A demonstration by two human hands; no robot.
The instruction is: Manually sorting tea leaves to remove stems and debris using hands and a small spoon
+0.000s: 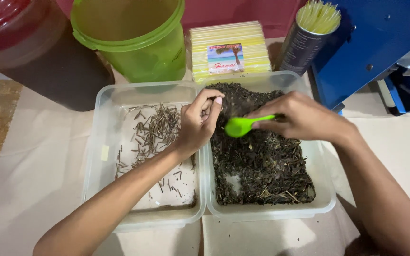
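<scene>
Two clear plastic tubs sit side by side on the pale cloth: the left tub holds a thin scatter of stems, the right tub a bed of dark dried leaves. Over their shared edge, the left hand pinches something too small to tell, while the right hand grips a green spoon above the leaves. Beyond stand a green bucket, a pack of yellow straws and a tin of straws.

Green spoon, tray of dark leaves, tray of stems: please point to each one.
green spoon (238, 126), head view, on its bowl.
tray of dark leaves (326, 189), head view, right wall.
tray of stems (96, 156), head view, left wall.
</scene>
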